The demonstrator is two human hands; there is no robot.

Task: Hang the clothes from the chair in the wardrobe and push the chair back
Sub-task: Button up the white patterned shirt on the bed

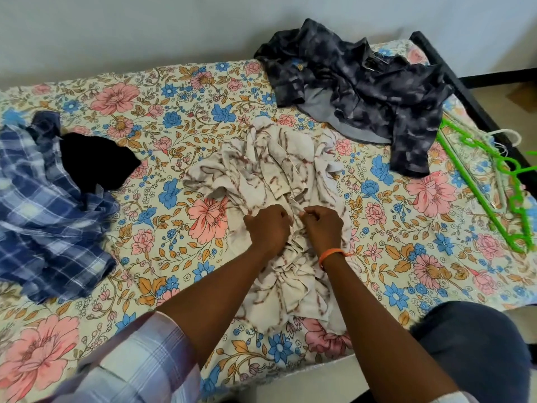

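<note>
While both hands work at the middle of the bed, the cream shirt with brown marbled streaks lies crumpled directly under them, its long axis running from six o'clock, at the near edge of the mattress, up toward twelve o'clock. The left hand and the right hand sit side by side, nearly touching, each with fingers curled and pinching a fold or edge of this shirt near its centre line; what exactly they hold, a placket or a button, is too small to tell. The right wrist wears an orange band.

Judging by this grip, the step in hand is straightening or fastening the shirt before it goes on a hanger. The relation that matters next is where the hangers are: the green plastic hangers, with a paler one beside them, lie at about three o'clock from the hands, well apart, near the right edge of the bed, their length slanting from upper left to lower right. The right hand is plainly the nearer one to reach them, while the left could keep hold of the fabric.

Other garments wait: a dark mottled shirt at one o'clock, a blue plaid shirt at nine o'clock, and a black garment resting against the plaid one. Neither chair nor wardrobe is in view.
</note>
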